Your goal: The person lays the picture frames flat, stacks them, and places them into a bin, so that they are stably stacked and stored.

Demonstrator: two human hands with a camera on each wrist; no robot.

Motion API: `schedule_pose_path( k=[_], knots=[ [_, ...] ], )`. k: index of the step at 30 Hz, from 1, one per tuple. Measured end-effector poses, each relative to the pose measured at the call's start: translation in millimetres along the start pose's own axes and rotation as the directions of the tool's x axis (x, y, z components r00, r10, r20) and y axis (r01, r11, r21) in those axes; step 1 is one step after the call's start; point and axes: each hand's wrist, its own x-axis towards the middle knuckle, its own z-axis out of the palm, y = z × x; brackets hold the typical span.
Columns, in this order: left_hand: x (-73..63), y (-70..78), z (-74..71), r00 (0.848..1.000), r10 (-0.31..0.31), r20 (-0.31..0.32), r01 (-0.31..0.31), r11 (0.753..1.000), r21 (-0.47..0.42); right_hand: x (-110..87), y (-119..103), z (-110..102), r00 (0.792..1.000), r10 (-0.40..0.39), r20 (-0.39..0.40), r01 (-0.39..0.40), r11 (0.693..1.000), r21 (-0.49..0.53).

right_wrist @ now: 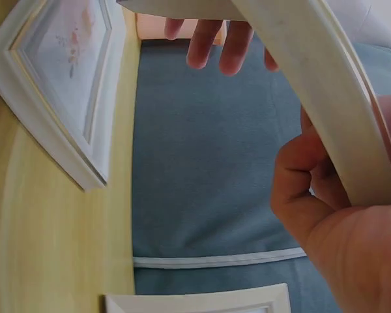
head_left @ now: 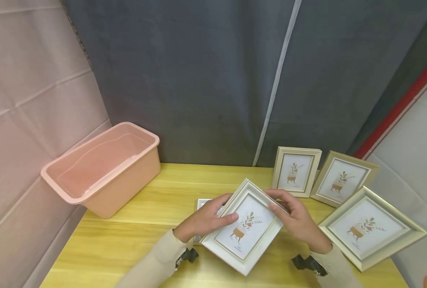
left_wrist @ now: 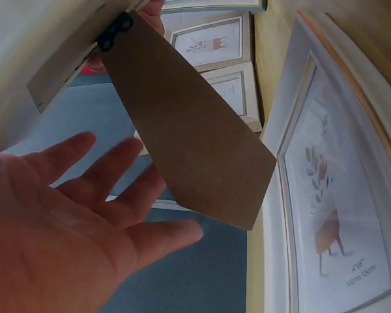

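Both hands hold a white picture frame (head_left: 244, 228) with a thin gold inner line, tilted over the table, its potted-plant print facing up. My left hand (head_left: 213, 218) lays its thumb over the front at the left edge; behind, its fingers (left_wrist: 127, 156) spread out below the frame's back. My right hand (head_left: 300, 222) grips the upper right edge, fingers curled behind it (right_wrist: 300, 169). From the back a brown easel leg (left_wrist: 189, 124) sticks out, with right-hand fingertips near its black hinge (left_wrist: 114, 31). Under the held frame lies a silver-white frame (right_wrist: 94, 163), mostly hidden in the head view.
At the right stand a cream frame (head_left: 276, 168), a tan frame (head_left: 370, 172) and a pale gold frame (head_left: 382, 250), all with the same print. A pink plastic bin (head_left: 127, 180) sits at the table's back left. Grey curtain (head_left: 199, 80) hangs behind the wooden table (head_left: 102, 248).
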Motion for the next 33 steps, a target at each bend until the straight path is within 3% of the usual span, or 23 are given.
schedule_pose_path(
  k=[9, 18, 33],
  knots=[
    [-2.1, -6.4, -1.2, 0.999, -0.043, 0.012, 0.043, 0.999, 0.020, 0.2, 12.3, 6.5, 0.999, 0.031, -0.012, -0.030, 0.999, 0.018],
    [-10.7, -13.7, -3.7, 0.996, -0.060, -0.059, 0.066, 0.992, 0.106, -0.8, 15.8, 9.6, 0.995, 0.083, -0.050, -0.084, 0.996, -0.004],
    [-31.9, -24.8, -9.0, 0.994, -0.056, -0.095, 0.067, 0.991, 0.119, -11.4, 26.0, 21.2, 0.984, 0.149, -0.098, -0.146, 0.988, 0.043]
  ],
)
